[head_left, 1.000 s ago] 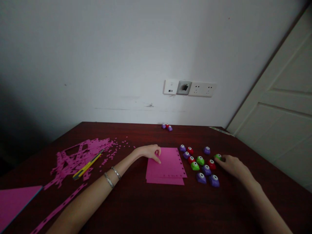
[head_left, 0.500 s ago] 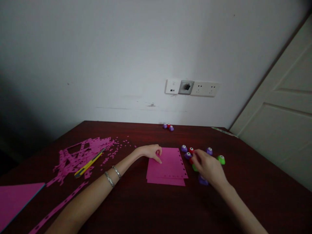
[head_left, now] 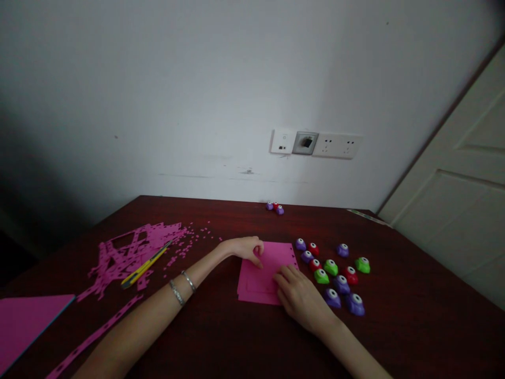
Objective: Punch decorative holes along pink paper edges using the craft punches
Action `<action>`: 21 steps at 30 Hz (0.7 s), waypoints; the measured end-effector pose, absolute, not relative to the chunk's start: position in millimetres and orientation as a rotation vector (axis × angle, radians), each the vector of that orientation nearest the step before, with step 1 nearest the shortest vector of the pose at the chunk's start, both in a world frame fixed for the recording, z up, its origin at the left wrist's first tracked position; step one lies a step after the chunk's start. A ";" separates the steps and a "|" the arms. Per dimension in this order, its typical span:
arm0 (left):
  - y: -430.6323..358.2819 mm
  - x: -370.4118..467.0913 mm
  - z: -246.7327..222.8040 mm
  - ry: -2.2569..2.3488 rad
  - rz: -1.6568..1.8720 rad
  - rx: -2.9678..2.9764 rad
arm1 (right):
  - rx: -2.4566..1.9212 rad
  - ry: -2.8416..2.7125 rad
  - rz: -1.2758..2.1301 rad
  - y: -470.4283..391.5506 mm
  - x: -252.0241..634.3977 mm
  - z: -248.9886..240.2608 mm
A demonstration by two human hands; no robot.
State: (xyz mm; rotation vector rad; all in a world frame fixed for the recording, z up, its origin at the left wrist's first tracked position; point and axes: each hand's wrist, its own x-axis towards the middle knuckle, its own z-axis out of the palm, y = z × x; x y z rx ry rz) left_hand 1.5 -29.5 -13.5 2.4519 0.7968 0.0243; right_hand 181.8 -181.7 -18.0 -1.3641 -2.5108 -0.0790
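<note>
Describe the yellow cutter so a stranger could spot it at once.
On the dark reddish table, left of the person's left hand, lies a heap of pink paper strips. The cutter rests slantwise at its right side, bright yellow among pink.

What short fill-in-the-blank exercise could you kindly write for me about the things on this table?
1. The sheets under the right hand are ____ in colour.
2. The handle of the utility knife is mostly ____ in colour.
3. The bracelets are worn on the person's ____ arm.
4. The eye-topped punches nearest the right hand come in red, green and ____.

Missing words: pink; yellow; left; purple.
</note>
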 end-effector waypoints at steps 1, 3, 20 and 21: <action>-30.0 1.1 -12.0 0.799 0.029 2.448 | -1.359 -2.503 -0.079 -181.5 181.6 -18.3; -29.8 -0.6 -7.3 0.775 0.029 2.418 | -1.350 -2.487 -0.083 -181.6 181.4 -18.6; 96.2 47.6 -8.0 1.494 0.549 2.288 | -1.384 -2.415 0.048 -179.2 184.7 -23.3; 101.9 51.6 -9.6 1.522 0.538 2.279 | -1.384 -2.416 0.052 -179.1 185.1 -23.8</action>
